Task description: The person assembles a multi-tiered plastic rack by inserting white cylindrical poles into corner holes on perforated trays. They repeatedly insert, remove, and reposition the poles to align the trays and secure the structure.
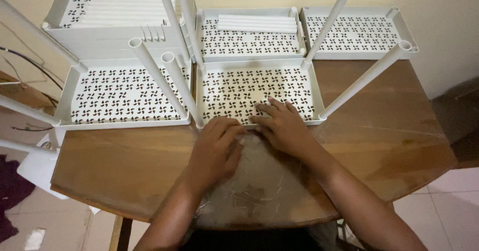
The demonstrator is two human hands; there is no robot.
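Observation:
My left hand [214,148] lies palm down on a clear plastic sheet [259,186] spread over the wooden table [124,161], fingers curled at the front rim of a white perforated tray [299,89]. My right hand [282,124] rests beside it, fingers stretched flat onto that tray's patterned floor. Neither hand grips anything. White tubes [357,81] stand in the tray's corners and lean toward me.
A second white perforated tray [119,94] sits to the left, with two tubes [159,79] rising from it. More trays [354,31] stand behind against the wall, one holding loose white tubes [257,24]. The table edge curves at the right, over a tiled floor [449,201].

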